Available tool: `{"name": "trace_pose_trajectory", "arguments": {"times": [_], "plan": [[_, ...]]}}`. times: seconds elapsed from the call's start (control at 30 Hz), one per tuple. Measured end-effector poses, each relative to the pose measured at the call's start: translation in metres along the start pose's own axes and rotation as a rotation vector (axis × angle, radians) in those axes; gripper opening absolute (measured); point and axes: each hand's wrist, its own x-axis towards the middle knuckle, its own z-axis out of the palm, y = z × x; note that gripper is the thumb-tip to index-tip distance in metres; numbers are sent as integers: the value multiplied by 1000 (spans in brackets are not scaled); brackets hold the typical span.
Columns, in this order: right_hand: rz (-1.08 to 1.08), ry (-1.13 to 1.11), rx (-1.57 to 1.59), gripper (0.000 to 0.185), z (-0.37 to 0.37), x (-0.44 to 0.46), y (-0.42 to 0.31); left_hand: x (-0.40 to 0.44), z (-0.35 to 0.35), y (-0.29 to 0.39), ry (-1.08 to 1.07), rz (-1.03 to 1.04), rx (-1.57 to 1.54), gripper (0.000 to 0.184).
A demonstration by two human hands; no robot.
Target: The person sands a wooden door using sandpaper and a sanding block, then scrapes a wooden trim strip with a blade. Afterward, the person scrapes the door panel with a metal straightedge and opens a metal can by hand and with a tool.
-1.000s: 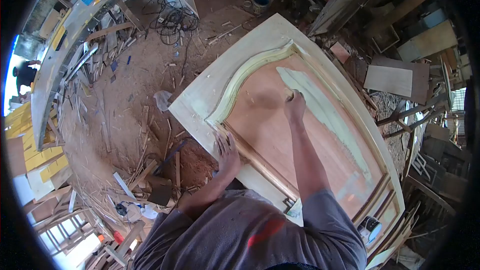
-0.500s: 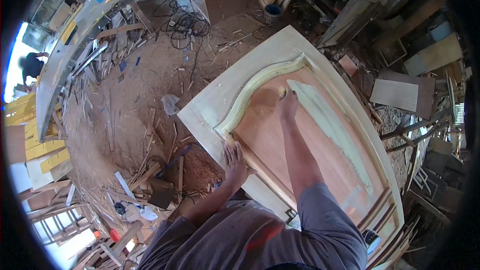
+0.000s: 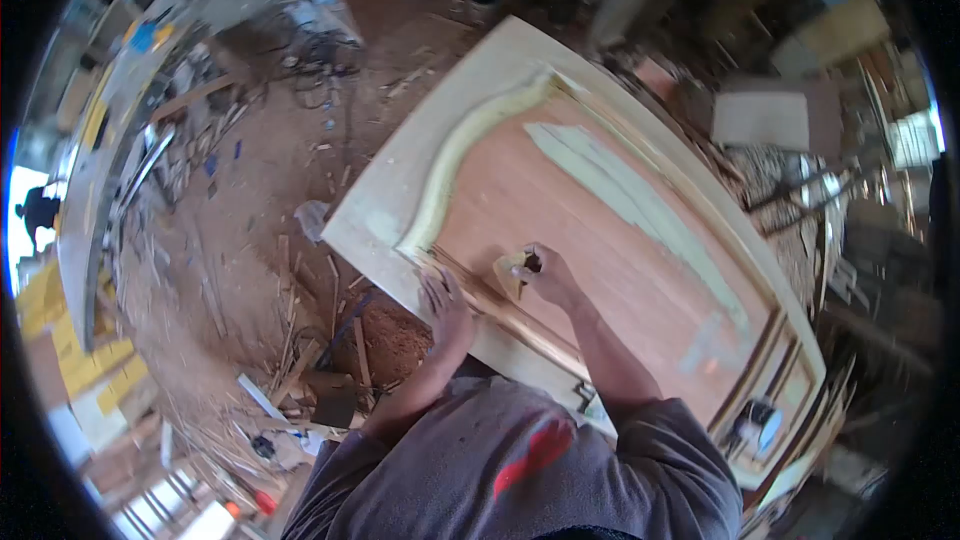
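A large wooden panel (image 3: 640, 260) with a curved raised moulding (image 3: 437, 180) lies in front of me. Pale filler (image 3: 630, 202) covers a long strip of its reddish centre. My right hand (image 3: 545, 277) is closed on a small yellowish piece of sandpaper (image 3: 512, 270), over the panel's inner area near its left moulding. With fingers spread, my left hand (image 3: 446, 302) rests on the panel's left edge and holds nothing. A container with a round light top (image 3: 762, 425) stands at the panel's lower right end.
Wood scraps (image 3: 300, 370) and a plastic bag (image 3: 312, 220) lie on the dirt floor to the left. A long bench (image 3: 88, 200) stands farther left, with a dark figure of a person (image 3: 38, 212) beyond it. Boards (image 3: 765, 120) are stacked at the right.
My right hand has moved down the panel, from beside the filler strip towards the left moulding and my body. My left hand stays on the edge. The whole view has shifted.
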Motion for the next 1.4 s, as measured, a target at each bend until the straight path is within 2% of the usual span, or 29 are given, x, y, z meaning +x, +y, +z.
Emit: {"name": "trace_pose_trajectory", "arguments": {"times": [0.03,0.1,0.17,0.2,0.3,0.33,0.43,0.53,0.63,0.73,0.87,0.9,0.97,1.0,1.07,1.17,1.2,1.3,1.33,1.37,1.4], "plan": [[38,66,61,39,-13,-16,11,-1,-1,1,4,6,-85,153],[17,94,-28,44,-23,-38,26,-5,-13,3,-14,27,-245,156],[5,134,-45,42,-15,-66,22,-11,-35,25,28,9,-149,158],[-7,161,-47,41,-10,-75,25,-18,-52,40,102,100,-99,141],[-35,229,26,36,6,-110,39,-11,-25,39,-204,540,-190,133],[-13,234,62,36,11,-122,42,-21,-41,61,-301,585,-366,109],[0,259,126,39,9,-167,63,-32,-26,90,-486,503,-297,81],[48,367,131,41,-25,-232,103,-37,3,93,-411,622,-342,61],[264,613,82,39,-63,-308,163,-48,6,113,-443,604,-289,58],[305,781,-295,48,-67,-372,218,-64,14,133,-440,650,-230,52],[366,693,-298,61,-51,-405,216,-105,27,170,-360,713,-74,47],[370,660,-410,62,-45,-405,216,-120,27,182,-347,710,-25,46],[360,767,-410,59,-34,-398,226,-148,31,203,-475,625,10,46],[359,742,-382,57,-33,-396,230,-160,34,213,-536,582,27,46],[362,692,-332,52,-41,-399,230,-182,47,225,-495,601,45,45],[241,741,-151,45,-48,-398,248,-206,66,232,-421,597,16,40],[224,761,-115,36,-52,-400,254,-211,71,234,-401,589,9,39],[170,666,411,34,-74,-416,287,-223,83,239,-359,586,-20,36],[77,699,295,33,-79,-425,314,-221,85,234,-336,572,-25,35],[144,805,305,34,-81,-433,339,-217,91,226,-316,582,-50,35],[195,816,342,33,-96,-453,348,-214,96,219,-291,587,-75,36]]}}
